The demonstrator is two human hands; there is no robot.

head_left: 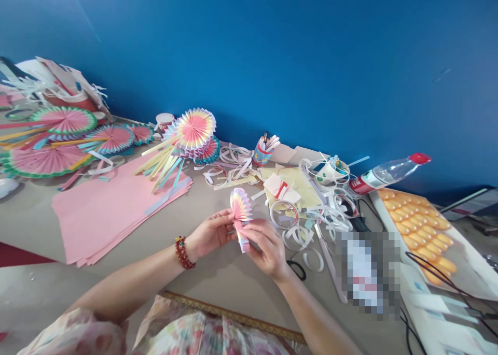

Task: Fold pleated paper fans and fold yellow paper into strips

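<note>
Left hand [216, 229] and right hand [268, 247] are both pinching the little fan [240, 211], just right of the pink paper [109, 210]. Bigger fans [195, 129] at the paper's far edge, bottle [383, 174] way off right of it.

Clr btl [390, 174], red cap [420, 159], nr blue wall [272, 59].

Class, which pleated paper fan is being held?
The small, partly spread fan, gripped by the left hand and right hand; neither touches the other fans.
</note>
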